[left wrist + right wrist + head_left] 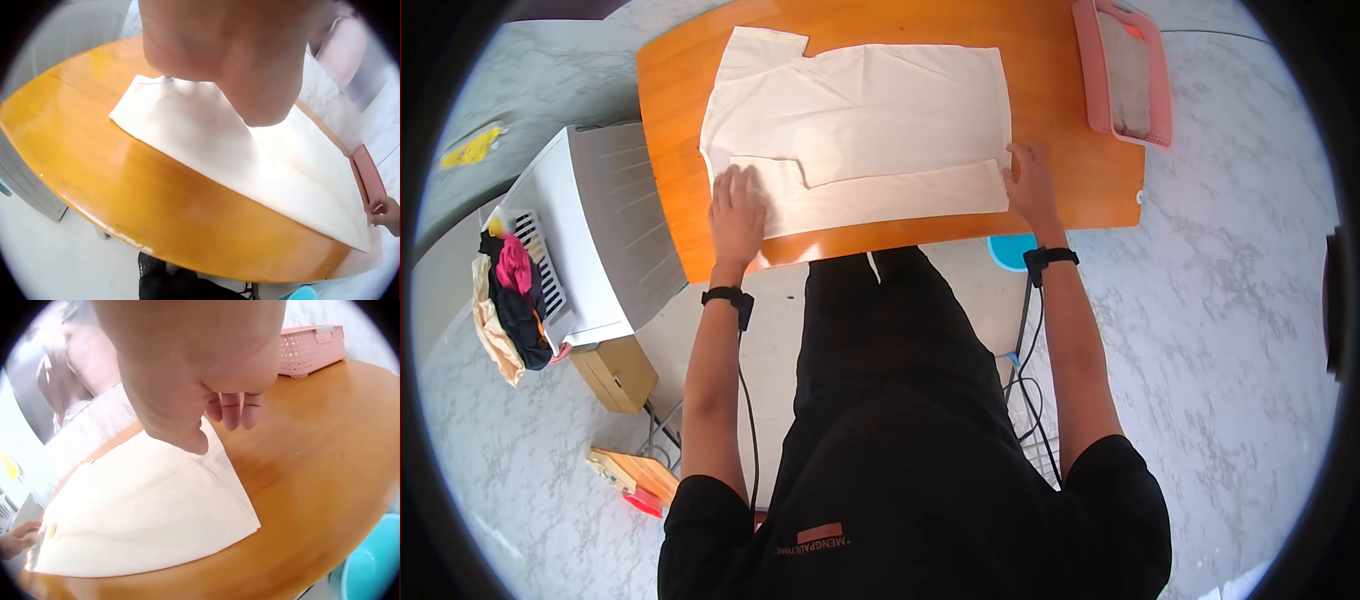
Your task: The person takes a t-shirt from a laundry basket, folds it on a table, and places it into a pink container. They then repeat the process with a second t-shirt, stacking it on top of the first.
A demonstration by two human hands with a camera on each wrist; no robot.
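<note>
A cream short-sleeved T-shirt (890, 115) lies flat and sideways on the orange wooden table (1072, 120), its near side folded over in a long strip with a sleeve on top. My left hand (738, 212) rests on the shirt's near left corner, fingers extended over the cloth. Its fingertips are hidden behind the hand itself in the left wrist view. At the other end, my right hand (1032, 185) is beside the shirt's right edge. In the right wrist view its thumb (199, 442) is over the cloth, apart from the loosely bent fingers (231, 412).
A pink basket (1157, 75) with cloth inside stands at the table's far right corner. Left of the table is a white cabinet (585, 230), with a heap of clothes (518, 290) beside it. Under the right side sits a turquoise basin (1008, 253). Cables hang from both wrists.
</note>
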